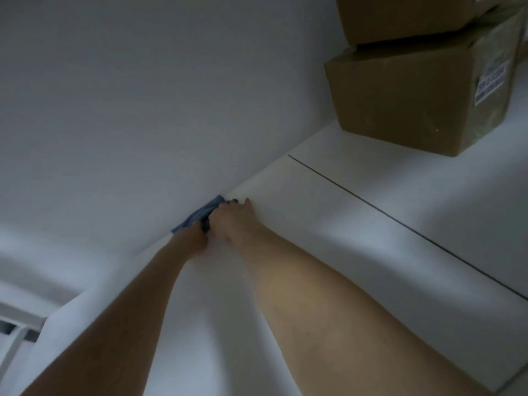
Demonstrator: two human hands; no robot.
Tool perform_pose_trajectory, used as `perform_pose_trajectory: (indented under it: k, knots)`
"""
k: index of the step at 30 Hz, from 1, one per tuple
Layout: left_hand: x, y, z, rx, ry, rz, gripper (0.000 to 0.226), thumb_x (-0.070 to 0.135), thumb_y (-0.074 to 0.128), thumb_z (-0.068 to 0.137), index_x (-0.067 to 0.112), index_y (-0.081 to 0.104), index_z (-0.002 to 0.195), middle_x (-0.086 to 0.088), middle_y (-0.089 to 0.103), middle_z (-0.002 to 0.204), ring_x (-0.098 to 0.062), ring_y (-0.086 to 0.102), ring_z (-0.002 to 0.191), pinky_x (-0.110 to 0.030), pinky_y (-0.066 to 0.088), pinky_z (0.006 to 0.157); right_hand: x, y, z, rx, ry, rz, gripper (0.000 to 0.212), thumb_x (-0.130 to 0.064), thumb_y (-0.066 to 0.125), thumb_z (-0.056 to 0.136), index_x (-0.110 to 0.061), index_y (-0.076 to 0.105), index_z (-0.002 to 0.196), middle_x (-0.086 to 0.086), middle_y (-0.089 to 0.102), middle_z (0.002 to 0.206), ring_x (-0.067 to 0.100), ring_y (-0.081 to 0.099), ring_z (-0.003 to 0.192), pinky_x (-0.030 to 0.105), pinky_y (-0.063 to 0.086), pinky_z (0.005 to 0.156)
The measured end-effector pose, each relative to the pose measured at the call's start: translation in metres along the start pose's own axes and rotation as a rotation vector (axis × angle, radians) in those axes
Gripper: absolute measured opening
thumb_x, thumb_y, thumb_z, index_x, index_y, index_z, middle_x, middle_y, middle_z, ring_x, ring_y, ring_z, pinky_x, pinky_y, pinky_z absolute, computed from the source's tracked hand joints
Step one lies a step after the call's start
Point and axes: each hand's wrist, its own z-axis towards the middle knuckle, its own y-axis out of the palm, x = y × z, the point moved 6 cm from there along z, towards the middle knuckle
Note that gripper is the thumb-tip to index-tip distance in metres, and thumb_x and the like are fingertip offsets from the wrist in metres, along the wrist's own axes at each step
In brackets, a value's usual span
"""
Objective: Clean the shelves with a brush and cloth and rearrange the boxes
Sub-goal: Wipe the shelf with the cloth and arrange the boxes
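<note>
A blue cloth (203,213) lies along the back edge of the white shelf (357,224), where the shelf meets the wall. My left hand (197,238) grips the cloth's near end. Just to its right, my right hand (232,217) holds the cloth's other part, its fingers reaching toward the wall. Both arms stretch forward across the shelf top. Two brown cardboard boxes are stacked at the far right: the lower box (414,95) carries a white label, the upper box (400,15) sits on it. No brush is visible.
A dark seam (400,224) runs across the shelf surface between the hands and the boxes. The pale wall (143,95) fills the left and top. A white frame (17,330) shows at the lower left.
</note>
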Motion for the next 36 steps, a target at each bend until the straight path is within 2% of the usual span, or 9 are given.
perform_pose_trajectory:
  k: [4, 6, 9, 11, 15, 20, 25, 30, 36]
  knots:
    - [-0.030, 0.008, -0.026, -0.094, -0.041, 0.092, 0.046, 0.024, 0.025, 0.104, 0.015, 0.026, 0.149, -0.020, 0.041, 0.144, -0.035, 0.045, 0.128, -0.041, 0.037, 0.107, -0.023, 0.008, -0.027, -0.020, -0.042, 0.028, 0.037, -0.018, 0.045, 0.098, -0.016, 0.052, 0.134, 0.005, 0.045, 0.143, 0.027, 0.037, 0.134, 0.053, 0.008, 0.116]
    - [-0.032, 0.007, -0.043, -0.126, -0.048, 0.161, 0.045, 0.024, 0.025, 0.104, 0.013, 0.030, 0.147, -0.019, 0.048, 0.139, -0.032, 0.051, 0.122, -0.037, 0.042, 0.101, -0.029, 0.010, -0.047, -0.029, -0.071, 0.032, 0.037, -0.019, 0.041, 0.100, -0.015, 0.051, 0.136, 0.004, 0.046, 0.142, 0.027, 0.038, 0.134, 0.054, 0.008, 0.116]
    - [-0.021, 0.006, -0.073, -0.169, -0.073, 0.207, 0.044, 0.027, 0.031, 0.103, 0.011, 0.038, 0.143, -0.017, 0.051, 0.136, -0.030, 0.052, 0.122, -0.033, 0.040, 0.099, -0.026, 0.008, -0.077, -0.041, -0.058, 0.033, 0.038, -0.019, 0.037, 0.102, -0.011, 0.049, 0.137, 0.007, 0.048, 0.142, 0.029, 0.040, 0.133, 0.055, 0.005, 0.115]
    - [-0.002, 0.004, -0.095, -0.181, -0.036, 0.115, 0.045, 0.030, 0.034, 0.102, 0.014, 0.036, 0.144, -0.014, 0.048, 0.140, -0.029, 0.048, 0.126, -0.033, 0.036, 0.103, -0.013, 0.001, -0.098, -0.028, -0.035, 0.038, 0.038, -0.017, 0.036, 0.101, -0.009, 0.049, 0.136, 0.009, 0.050, 0.140, 0.030, 0.042, 0.132, 0.054, 0.006, 0.116]
    - [0.049, -0.004, -0.139, -0.169, 0.069, -0.099, 0.040, 0.019, 0.035, 0.102, 0.005, 0.044, 0.138, -0.015, 0.047, 0.140, -0.029, 0.045, 0.128, -0.034, 0.034, 0.106, 0.031, -0.018, -0.142, -0.046, -0.009, 0.002, 0.037, -0.017, 0.039, 0.100, -0.009, 0.050, 0.135, 0.010, 0.051, 0.138, 0.031, 0.047, 0.127, 0.056, 0.014, 0.114]
    - [0.129, -0.015, -0.194, -0.159, 0.264, -0.163, 0.043, 0.027, 0.027, 0.105, 0.007, 0.043, 0.139, -0.015, 0.050, 0.137, -0.029, 0.051, 0.120, -0.035, 0.040, 0.101, 0.096, -0.039, -0.183, -0.041, 0.178, -0.033, 0.044, -0.027, 0.052, 0.096, -0.013, 0.049, 0.138, 0.010, 0.050, 0.140, 0.030, 0.048, 0.128, 0.048, 0.026, 0.113]
    - [0.161, -0.015, -0.228, -0.174, 0.303, -0.166, 0.042, 0.024, 0.025, 0.105, 0.006, 0.045, 0.138, -0.013, 0.047, 0.141, -0.029, 0.046, 0.126, -0.036, 0.034, 0.106, 0.132, -0.047, -0.221, -0.086, 0.376, -0.026, 0.050, -0.027, 0.057, 0.095, -0.007, 0.045, 0.140, 0.011, 0.049, 0.140, 0.028, 0.048, 0.127, 0.037, 0.039, 0.105]
    - [0.142, -0.006, -0.243, -0.191, 0.235, -0.069, 0.036, 0.018, 0.033, 0.103, 0.005, 0.051, 0.132, -0.013, 0.056, 0.130, -0.027, 0.053, 0.117, -0.032, 0.041, 0.100, 0.111, -0.039, -0.246, -0.006, 0.266, -0.008, 0.046, -0.027, 0.055, 0.092, -0.015, 0.049, 0.136, 0.007, 0.050, 0.135, 0.030, 0.050, 0.118, 0.039, 0.043, 0.099]
    - [0.049, 0.014, -0.249, -0.230, 0.095, -0.025, 0.034, 0.018, 0.036, 0.102, 0.004, 0.052, 0.128, -0.013, 0.057, 0.126, -0.025, 0.056, 0.113, -0.032, 0.045, 0.099, 0.018, 0.000, -0.255, -0.124, -0.025, -0.113, 0.044, -0.021, 0.044, 0.095, -0.028, 0.049, 0.138, 0.005, 0.039, 0.143, 0.030, 0.037, 0.127, 0.041, 0.034, 0.106]
